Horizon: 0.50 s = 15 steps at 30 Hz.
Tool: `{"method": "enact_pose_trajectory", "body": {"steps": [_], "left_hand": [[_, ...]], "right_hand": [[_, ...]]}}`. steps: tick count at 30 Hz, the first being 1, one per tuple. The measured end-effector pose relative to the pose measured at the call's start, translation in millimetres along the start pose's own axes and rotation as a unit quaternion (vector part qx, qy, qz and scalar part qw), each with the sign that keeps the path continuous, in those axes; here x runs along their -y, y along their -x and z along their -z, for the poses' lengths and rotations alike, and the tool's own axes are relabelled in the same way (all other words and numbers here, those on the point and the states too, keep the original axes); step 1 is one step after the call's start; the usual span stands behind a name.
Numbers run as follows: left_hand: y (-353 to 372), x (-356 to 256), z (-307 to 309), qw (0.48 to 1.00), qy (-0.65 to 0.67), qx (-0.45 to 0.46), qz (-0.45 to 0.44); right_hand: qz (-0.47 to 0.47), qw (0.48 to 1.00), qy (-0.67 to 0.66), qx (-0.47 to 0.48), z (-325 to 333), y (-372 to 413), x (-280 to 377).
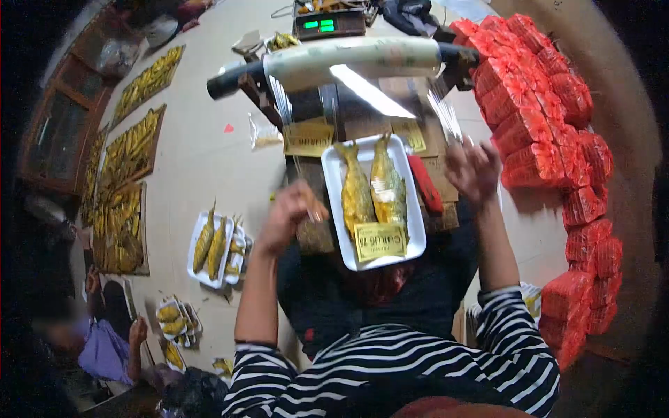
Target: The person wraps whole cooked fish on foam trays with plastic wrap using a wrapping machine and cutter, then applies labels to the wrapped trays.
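The white tray [335,182] of two fish [357,196] sat labelled beneath the roll [355,59], film [369,94] drawn over it but uncut, left hand [293,212] fisted on the film's edge, right hand [474,171] too blurred to tell.

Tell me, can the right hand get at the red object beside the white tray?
Probably yes. The right hand is just up and right of the red object, which lies along the white tray; nothing shows between them, though blur hides the fingers.

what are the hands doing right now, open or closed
left hand: closed, seemingly gripping the cling film edge
right hand: raised at the film's other edge, blurred, cannot tell
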State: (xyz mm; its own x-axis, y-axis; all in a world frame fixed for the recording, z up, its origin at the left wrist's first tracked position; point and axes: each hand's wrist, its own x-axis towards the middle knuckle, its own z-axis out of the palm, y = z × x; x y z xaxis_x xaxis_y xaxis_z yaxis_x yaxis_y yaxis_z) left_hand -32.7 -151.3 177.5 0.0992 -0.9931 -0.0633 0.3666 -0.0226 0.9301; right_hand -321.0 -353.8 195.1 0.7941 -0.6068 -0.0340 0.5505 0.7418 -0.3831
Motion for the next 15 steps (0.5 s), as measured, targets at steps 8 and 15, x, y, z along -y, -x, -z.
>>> {"method": "enact_pose_trajectory", "body": {"steps": [8,15], "left_hand": [[152.5,100.4,-79.7,0.884,-0.144,-0.443,0.027],[76.9,123.6,-102.9,0.927,-0.079,-0.364,0.044]], "right_hand": [[-0.095,0.830,0.546,-0.060,60.2,160.4,-78.5],[-0.092,0.912,0.345,-0.202,70.0,137.5,-101.0]]}}
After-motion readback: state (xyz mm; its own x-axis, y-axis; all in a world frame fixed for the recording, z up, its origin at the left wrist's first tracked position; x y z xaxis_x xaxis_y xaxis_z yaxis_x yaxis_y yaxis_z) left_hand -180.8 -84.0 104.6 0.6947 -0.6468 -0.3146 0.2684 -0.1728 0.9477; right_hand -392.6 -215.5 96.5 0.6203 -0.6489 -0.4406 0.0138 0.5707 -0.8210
